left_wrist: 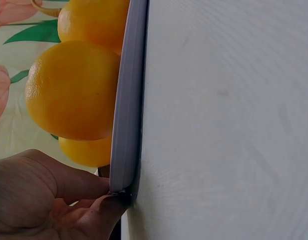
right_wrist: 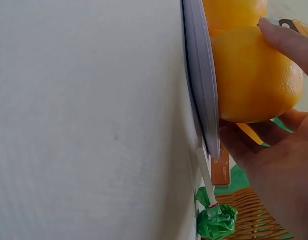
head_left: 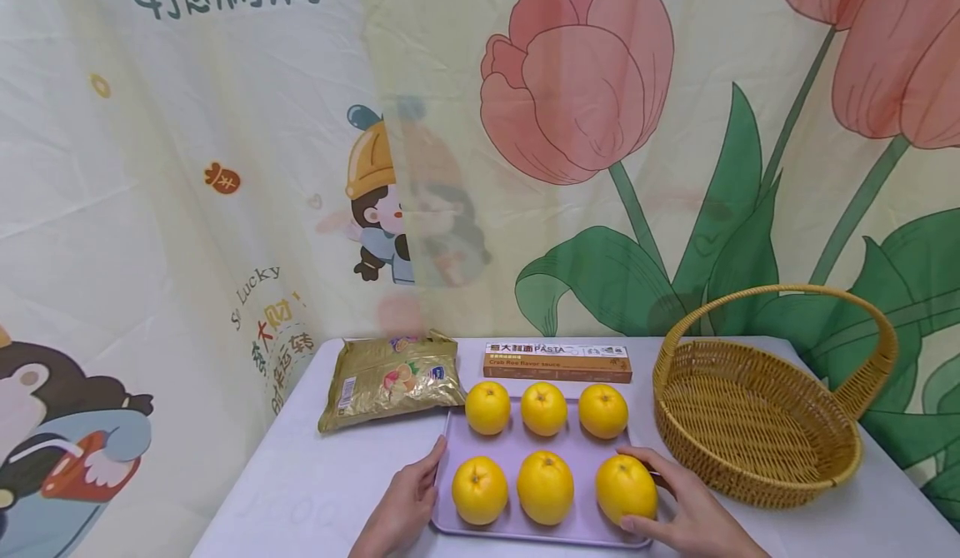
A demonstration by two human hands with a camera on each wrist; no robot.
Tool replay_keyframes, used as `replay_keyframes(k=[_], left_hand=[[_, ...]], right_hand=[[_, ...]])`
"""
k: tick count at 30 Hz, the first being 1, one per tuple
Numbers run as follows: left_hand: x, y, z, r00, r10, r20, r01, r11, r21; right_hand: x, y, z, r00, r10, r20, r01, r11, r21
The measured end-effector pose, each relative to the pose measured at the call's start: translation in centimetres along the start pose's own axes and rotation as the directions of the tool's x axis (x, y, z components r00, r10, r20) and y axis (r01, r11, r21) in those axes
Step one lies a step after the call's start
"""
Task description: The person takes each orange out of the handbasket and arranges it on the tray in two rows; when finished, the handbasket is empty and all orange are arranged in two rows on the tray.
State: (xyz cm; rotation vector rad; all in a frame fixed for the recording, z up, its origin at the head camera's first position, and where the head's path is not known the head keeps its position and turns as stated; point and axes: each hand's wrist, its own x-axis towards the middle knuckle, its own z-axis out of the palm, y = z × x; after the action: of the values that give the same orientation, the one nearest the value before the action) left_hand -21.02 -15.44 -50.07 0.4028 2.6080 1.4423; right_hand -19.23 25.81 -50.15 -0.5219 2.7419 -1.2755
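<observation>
A lilac tray (head_left: 513, 447) lies on the white table, bearing oranges in two rows of three. My left hand (head_left: 405, 495) pinches the tray's left edge; in the left wrist view its thumb (left_wrist: 81, 185) lies at the rim and the fingers reach below it. At the near right corner, my right hand (head_left: 693, 508) holds an orange (head_left: 626, 490), thumb on the near side and fingers round the far side. That orange (right_wrist: 256, 75) sits at the tray's rim in the right wrist view. The other oranges, such as the near middle one (head_left: 545, 488), are untouched.
A wicker basket (head_left: 757, 458) with a tall handle stands right of the tray. Behind the tray lie a gold packet (head_left: 393, 379) and a pasta box (head_left: 557, 364). A green-wrapped lollipop (right_wrist: 216, 221) lies beside the tray. A printed curtain (head_left: 435, 58) hangs behind the table.
</observation>
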Motion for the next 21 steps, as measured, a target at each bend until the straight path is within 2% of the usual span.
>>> replay_keyframes(k=[10, 14, 21], left_hand=[[0.01, -0.06, 0.09, 1.0, -0.001, 0.004, 0.001, 1.0, 0.001], [0.1, -0.06, 0.11, 1.0, -0.017, 0.009, 0.017, 1.0, -0.007], [0.1, -0.1, 0.12, 1.0, -0.008, 0.012, 0.008, 1.0, -0.006]], right_hand=[[0.17, 0.35, 0.23, 1.0, -0.03, 0.004, 0.03, 0.998, -0.048], [0.26, 0.25, 0.28, 0.999, -0.023, 0.024, 0.024, 0.999, -0.028], [0.39, 0.06, 0.27, 0.998, -0.009, 0.063, 0.007, 0.999, 0.035]])
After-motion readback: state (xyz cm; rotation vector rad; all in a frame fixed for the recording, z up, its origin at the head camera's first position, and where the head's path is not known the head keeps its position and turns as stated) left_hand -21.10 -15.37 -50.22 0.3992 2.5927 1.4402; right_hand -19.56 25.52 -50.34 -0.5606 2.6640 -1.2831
